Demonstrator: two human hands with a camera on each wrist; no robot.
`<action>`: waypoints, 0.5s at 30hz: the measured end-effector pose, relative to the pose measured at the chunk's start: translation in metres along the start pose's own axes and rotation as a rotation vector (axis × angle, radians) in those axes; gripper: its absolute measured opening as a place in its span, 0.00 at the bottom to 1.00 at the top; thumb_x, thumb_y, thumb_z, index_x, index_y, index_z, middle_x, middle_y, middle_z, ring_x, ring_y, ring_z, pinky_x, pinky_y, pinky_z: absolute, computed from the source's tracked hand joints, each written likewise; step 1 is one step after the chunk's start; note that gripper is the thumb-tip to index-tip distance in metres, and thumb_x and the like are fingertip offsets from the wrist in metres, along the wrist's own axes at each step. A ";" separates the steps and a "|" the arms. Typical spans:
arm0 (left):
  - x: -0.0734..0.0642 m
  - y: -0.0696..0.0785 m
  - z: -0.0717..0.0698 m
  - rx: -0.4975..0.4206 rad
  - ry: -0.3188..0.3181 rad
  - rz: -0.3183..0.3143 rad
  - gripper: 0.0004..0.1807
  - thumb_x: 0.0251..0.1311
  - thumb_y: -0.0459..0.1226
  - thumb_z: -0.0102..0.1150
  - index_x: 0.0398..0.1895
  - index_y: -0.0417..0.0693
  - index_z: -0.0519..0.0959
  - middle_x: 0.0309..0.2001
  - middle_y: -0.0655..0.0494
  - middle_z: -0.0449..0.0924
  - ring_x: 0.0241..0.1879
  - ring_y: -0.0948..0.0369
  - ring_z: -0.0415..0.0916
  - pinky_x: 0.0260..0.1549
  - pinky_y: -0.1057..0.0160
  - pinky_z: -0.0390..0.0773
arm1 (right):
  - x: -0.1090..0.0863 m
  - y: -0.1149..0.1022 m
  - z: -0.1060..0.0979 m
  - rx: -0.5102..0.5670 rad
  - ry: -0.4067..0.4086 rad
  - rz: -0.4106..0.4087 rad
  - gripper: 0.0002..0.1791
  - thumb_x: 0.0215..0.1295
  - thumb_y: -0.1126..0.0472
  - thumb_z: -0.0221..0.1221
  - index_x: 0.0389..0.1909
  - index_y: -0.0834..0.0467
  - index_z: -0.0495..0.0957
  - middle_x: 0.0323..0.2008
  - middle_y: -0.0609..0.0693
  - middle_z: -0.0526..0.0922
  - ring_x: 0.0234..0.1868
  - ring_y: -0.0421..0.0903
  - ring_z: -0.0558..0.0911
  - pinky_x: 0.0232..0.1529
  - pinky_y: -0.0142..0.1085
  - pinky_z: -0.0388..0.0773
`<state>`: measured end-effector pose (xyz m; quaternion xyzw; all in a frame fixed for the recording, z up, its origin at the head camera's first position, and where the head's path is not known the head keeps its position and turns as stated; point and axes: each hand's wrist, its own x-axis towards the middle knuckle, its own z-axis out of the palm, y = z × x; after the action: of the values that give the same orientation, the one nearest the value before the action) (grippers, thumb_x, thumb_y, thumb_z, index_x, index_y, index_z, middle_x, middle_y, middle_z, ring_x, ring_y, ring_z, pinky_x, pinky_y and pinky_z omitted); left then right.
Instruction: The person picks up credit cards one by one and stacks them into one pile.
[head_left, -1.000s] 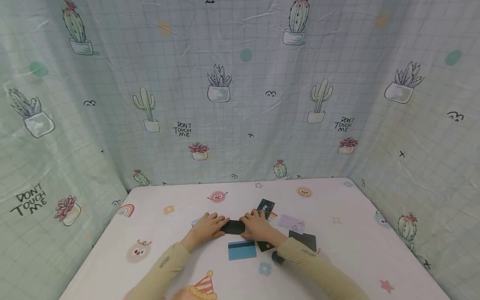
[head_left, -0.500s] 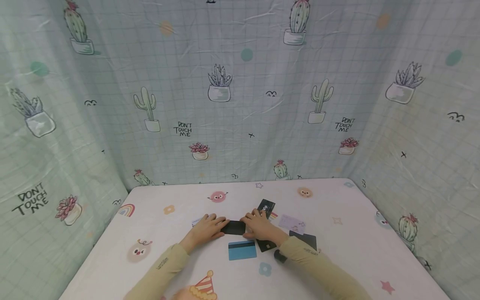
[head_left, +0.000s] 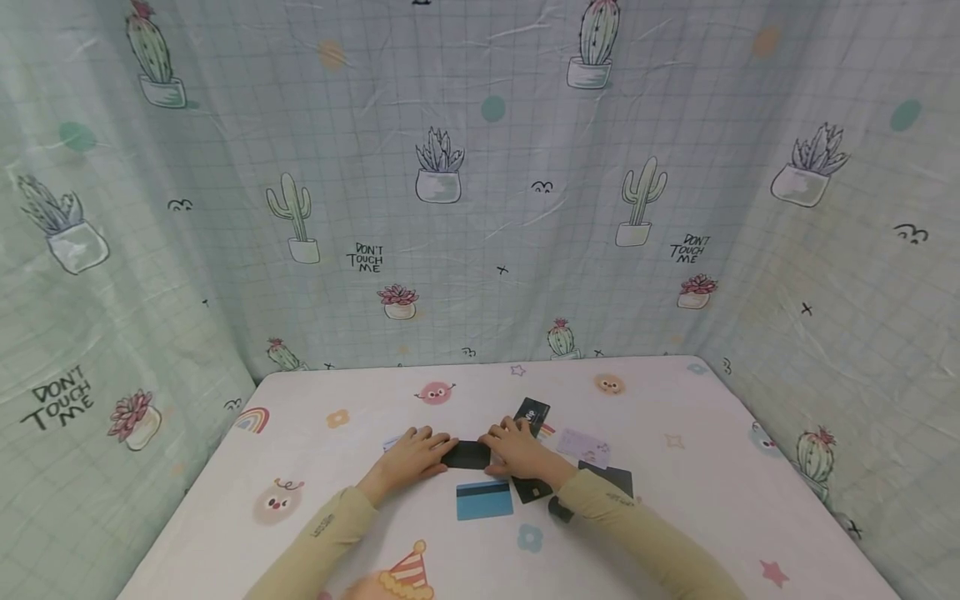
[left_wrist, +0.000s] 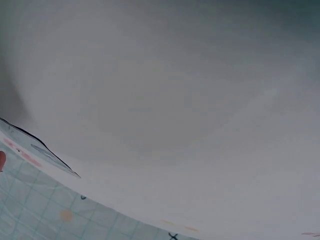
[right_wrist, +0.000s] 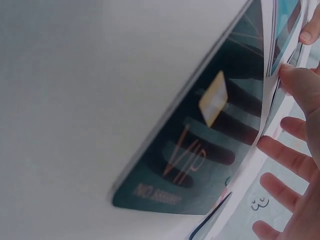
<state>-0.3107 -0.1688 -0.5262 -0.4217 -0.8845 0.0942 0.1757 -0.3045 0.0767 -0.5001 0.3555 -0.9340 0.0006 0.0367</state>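
Note:
A plain black card lies in the middle of the table between both hands. My left hand grips its left end, index finger at the far edge and thumb at the near one. At the right end my right hand holds it the same way, other fingers spread loosely. Close before it lies a blue card with a dark stripe. A black VIP card shows beyond the right fingers, and its chip appears in the right wrist view. A black chip card is partly hidden under the right wrist.
To the right lie a purple card and a dark card, partly covered by the sleeve. A pale card peeks out behind the left hand. A small black object sits at the right cuff. Patterned curtains surround the table.
Both hands stay at the ends of the black card with hardly any movement. The cards around them lie as before.

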 end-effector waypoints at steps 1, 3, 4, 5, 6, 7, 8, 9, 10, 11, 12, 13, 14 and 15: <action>0.000 0.000 0.000 -0.001 0.011 0.008 0.26 0.59 0.53 0.47 0.59 0.55 0.67 0.51 0.59 0.74 0.43 0.60 0.69 0.39 0.58 0.71 | 0.000 0.000 0.000 -0.011 0.003 -0.005 0.28 0.54 0.41 0.56 0.54 0.49 0.69 0.47 0.46 0.74 0.48 0.47 0.66 0.51 0.53 0.60; 0.000 0.000 -0.001 -0.011 0.030 0.017 0.26 0.59 0.52 0.48 0.59 0.55 0.68 0.50 0.59 0.75 0.42 0.60 0.69 0.37 0.59 0.71 | 0.000 -0.001 0.001 -0.033 0.008 -0.014 0.28 0.54 0.40 0.55 0.54 0.48 0.69 0.47 0.46 0.74 0.48 0.47 0.66 0.50 0.51 0.60; -0.001 0.000 -0.001 -0.016 0.034 0.019 0.26 0.59 0.52 0.48 0.59 0.55 0.68 0.50 0.59 0.75 0.41 0.61 0.69 0.36 0.60 0.70 | 0.000 -0.001 0.001 -0.041 0.011 -0.017 0.28 0.54 0.40 0.55 0.54 0.48 0.69 0.47 0.46 0.74 0.48 0.47 0.67 0.50 0.50 0.60; -0.001 0.000 -0.002 -0.024 0.035 0.020 0.26 0.59 0.52 0.48 0.59 0.55 0.67 0.50 0.60 0.75 0.41 0.61 0.68 0.36 0.60 0.70 | 0.000 -0.001 0.001 -0.048 0.015 -0.019 0.28 0.54 0.40 0.55 0.54 0.48 0.69 0.47 0.46 0.74 0.48 0.47 0.67 0.49 0.50 0.60; -0.001 0.000 -0.002 -0.030 0.035 0.021 0.26 0.59 0.52 0.48 0.59 0.55 0.67 0.50 0.60 0.74 0.41 0.61 0.68 0.36 0.61 0.70 | 0.000 -0.001 0.002 -0.053 0.018 -0.022 0.28 0.54 0.40 0.55 0.54 0.48 0.69 0.47 0.46 0.74 0.48 0.47 0.67 0.49 0.49 0.60; -0.001 -0.001 -0.003 -0.034 0.035 0.021 0.26 0.59 0.52 0.48 0.59 0.55 0.67 0.50 0.60 0.74 0.41 0.61 0.68 0.36 0.61 0.69 | 0.000 -0.001 0.002 -0.056 0.020 -0.024 0.28 0.54 0.40 0.55 0.54 0.48 0.69 0.47 0.46 0.74 0.48 0.47 0.67 0.49 0.49 0.60; -0.002 -0.001 -0.003 -0.042 0.034 0.021 0.26 0.59 0.52 0.48 0.59 0.55 0.67 0.50 0.60 0.74 0.41 0.61 0.68 0.36 0.61 0.69 | 0.000 -0.001 0.002 -0.056 0.022 -0.025 0.28 0.54 0.40 0.55 0.54 0.48 0.69 0.47 0.46 0.74 0.48 0.47 0.67 0.48 0.49 0.60; -0.002 -0.001 -0.003 -0.045 0.036 0.022 0.26 0.59 0.52 0.48 0.60 0.56 0.67 0.50 0.60 0.74 0.41 0.61 0.68 0.36 0.61 0.69 | 0.000 -0.001 0.002 -0.055 0.025 -0.026 0.27 0.54 0.40 0.55 0.54 0.48 0.69 0.47 0.46 0.74 0.48 0.47 0.67 0.48 0.49 0.60; -0.002 -0.001 -0.003 -0.047 0.038 0.023 0.26 0.59 0.52 0.48 0.60 0.55 0.67 0.50 0.60 0.74 0.41 0.61 0.68 0.36 0.61 0.69 | 0.000 -0.001 0.002 -0.054 0.028 -0.027 0.27 0.55 0.40 0.55 0.54 0.48 0.69 0.47 0.46 0.75 0.48 0.47 0.67 0.48 0.49 0.60; -0.002 -0.001 -0.003 -0.049 0.042 0.025 0.26 0.59 0.52 0.48 0.60 0.55 0.67 0.50 0.60 0.74 0.41 0.61 0.68 0.36 0.61 0.69 | 0.000 0.000 0.002 -0.051 0.030 -0.028 0.27 0.54 0.40 0.55 0.54 0.48 0.70 0.47 0.46 0.75 0.48 0.47 0.67 0.48 0.49 0.60; -0.002 -0.002 -0.003 -0.054 0.046 0.027 0.26 0.59 0.52 0.48 0.59 0.55 0.67 0.49 0.60 0.74 0.41 0.61 0.68 0.36 0.61 0.69 | 0.000 0.000 0.003 -0.050 0.033 -0.028 0.27 0.54 0.40 0.55 0.53 0.48 0.70 0.46 0.46 0.75 0.48 0.46 0.67 0.48 0.49 0.60; -0.001 -0.002 -0.003 -0.058 0.050 0.027 0.26 0.59 0.52 0.48 0.59 0.55 0.67 0.49 0.60 0.74 0.41 0.61 0.68 0.36 0.61 0.69 | 0.000 0.000 0.003 -0.046 0.036 -0.030 0.27 0.54 0.41 0.55 0.53 0.48 0.70 0.46 0.46 0.75 0.47 0.46 0.67 0.48 0.49 0.61; -0.001 -0.002 -0.003 -0.062 0.053 0.028 0.26 0.59 0.52 0.49 0.59 0.55 0.67 0.49 0.60 0.74 0.41 0.61 0.68 0.36 0.60 0.69 | 0.000 0.000 0.003 -0.044 0.039 -0.031 0.27 0.54 0.41 0.55 0.53 0.49 0.70 0.46 0.46 0.75 0.47 0.46 0.67 0.48 0.49 0.61; -0.001 -0.002 -0.003 -0.064 0.055 0.029 0.25 0.59 0.52 0.49 0.59 0.55 0.67 0.49 0.60 0.74 0.40 0.61 0.67 0.36 0.60 0.69 | 0.000 0.000 0.003 -0.044 0.042 -0.031 0.27 0.54 0.41 0.55 0.53 0.48 0.70 0.46 0.45 0.75 0.47 0.46 0.67 0.48 0.50 0.61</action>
<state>-0.3102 -0.1708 -0.5226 -0.4423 -0.8758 0.0566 0.1850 -0.3049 0.0766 -0.5029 0.3689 -0.9272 -0.0132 0.0643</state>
